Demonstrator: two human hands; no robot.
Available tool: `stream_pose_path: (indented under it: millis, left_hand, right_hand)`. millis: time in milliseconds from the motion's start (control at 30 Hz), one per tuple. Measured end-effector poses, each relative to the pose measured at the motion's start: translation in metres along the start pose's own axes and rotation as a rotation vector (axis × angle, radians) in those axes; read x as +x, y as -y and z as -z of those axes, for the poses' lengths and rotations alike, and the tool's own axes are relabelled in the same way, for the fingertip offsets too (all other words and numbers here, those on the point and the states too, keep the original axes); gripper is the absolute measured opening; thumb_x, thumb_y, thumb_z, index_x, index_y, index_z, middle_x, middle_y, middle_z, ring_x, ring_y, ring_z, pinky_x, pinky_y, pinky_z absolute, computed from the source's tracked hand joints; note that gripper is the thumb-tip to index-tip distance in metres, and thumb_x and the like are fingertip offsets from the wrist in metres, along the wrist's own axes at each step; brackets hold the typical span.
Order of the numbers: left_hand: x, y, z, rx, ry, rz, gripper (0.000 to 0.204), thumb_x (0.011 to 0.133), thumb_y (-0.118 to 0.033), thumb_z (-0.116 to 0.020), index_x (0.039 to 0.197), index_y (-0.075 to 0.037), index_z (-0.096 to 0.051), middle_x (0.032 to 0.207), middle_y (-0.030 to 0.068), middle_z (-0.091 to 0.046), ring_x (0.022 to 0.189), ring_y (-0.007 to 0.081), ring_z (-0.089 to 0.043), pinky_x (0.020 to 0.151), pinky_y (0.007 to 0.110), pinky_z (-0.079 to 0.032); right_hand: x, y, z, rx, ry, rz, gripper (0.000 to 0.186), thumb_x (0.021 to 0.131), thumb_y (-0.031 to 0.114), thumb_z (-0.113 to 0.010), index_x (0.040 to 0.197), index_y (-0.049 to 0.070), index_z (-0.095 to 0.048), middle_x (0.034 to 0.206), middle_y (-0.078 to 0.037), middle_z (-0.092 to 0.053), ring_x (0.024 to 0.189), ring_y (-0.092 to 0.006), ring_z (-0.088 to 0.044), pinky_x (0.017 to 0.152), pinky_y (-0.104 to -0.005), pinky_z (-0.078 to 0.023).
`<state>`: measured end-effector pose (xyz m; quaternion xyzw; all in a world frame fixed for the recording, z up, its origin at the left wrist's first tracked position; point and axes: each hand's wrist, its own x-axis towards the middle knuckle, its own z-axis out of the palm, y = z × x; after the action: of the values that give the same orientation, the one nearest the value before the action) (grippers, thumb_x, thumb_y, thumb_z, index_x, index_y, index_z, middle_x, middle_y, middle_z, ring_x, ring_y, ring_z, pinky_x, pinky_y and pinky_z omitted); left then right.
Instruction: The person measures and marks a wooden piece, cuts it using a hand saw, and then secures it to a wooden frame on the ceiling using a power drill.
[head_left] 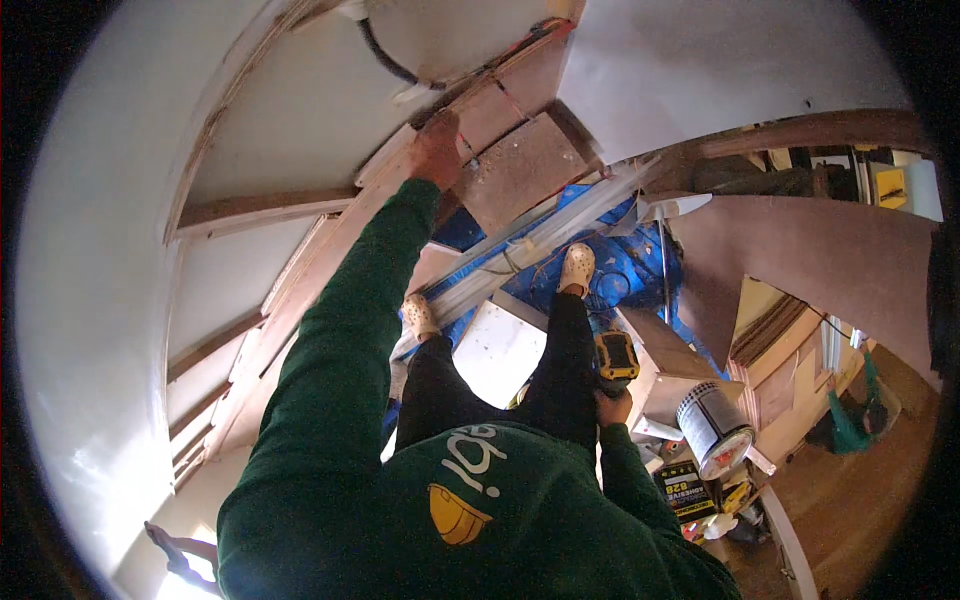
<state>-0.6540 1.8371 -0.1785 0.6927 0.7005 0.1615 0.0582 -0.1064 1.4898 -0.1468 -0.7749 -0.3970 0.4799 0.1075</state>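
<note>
My left arm, in a green sleeve, stretches up and forward. At its end my left hand rests against the wooden boarding along the wall; its fingers blur into the wood. Just right of it lies a square brown wood panel with pale specks. Low beside my right thigh, my right hand is closed round a yellow-and-black cordless drill, whose front end is hidden.
Long pale strips, tied together, cross a blue sheet around my feet. A metal can and a black adhesive tin stand at the right. A large brown sheet leans behind them. A dark cable hangs from the wall.
</note>
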Motion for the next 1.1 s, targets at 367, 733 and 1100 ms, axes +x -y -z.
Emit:
stream_pose_path:
  millis: [367, 733, 1100]
  left_hand:
    - [-0.022, -0.068, 0.046, 0.11, 0.221, 0.101, 0.055, 0.092, -0.032, -0.059, 0.142, -0.01, -0.05, 0.162, 0.0164, -0.02, 0.148, 0.0369, -0.025, 0.116, 0.061, -0.026]
    - [-0.44, 0.002, 0.072, -0.125, 1.024, 0.465, 0.063, 0.09, -0.057, -0.048, 0.124, -0.007, -0.065, 0.13, 0.0238, -0.06, 0.122, 0.039, -0.056, 0.104, 0.05, -0.043]
    - [-0.381, 0.009, 0.173, -0.351, 0.559, 0.734, 0.059, 0.087, -0.057, -0.06, 0.119, -0.008, -0.069, 0.114, 0.0188, -0.071, 0.11, 0.0349, -0.066, 0.098, 0.045, -0.051]
  right_hand:
    - [-0.002, -0.013, -0.005, -0.173, -0.115, -0.021, 0.042, 0.068, 0.019, -0.084, 0.102, -0.002, -0.071, 0.097, -0.014, -0.076, 0.092, -0.026, -0.072, 0.083, -0.0374, -0.055]
    - [0.085, -0.039, 0.004, -0.21, 0.384, -0.055, 0.051, 0.092, 0.049, -0.058, 0.125, 0.011, -0.065, 0.111, -0.012, -0.072, 0.098, -0.0354, -0.068, 0.086, -0.0468, -0.054]
    - [0.132, 0.059, 0.006, -0.992, 0.374, 0.501, 0.074, 0.075, 0.07, -0.066, 0.109, 0.004, -0.069, 0.104, -0.019, -0.072, 0.096, -0.0354, -0.07, 0.083, -0.0494, -0.054]
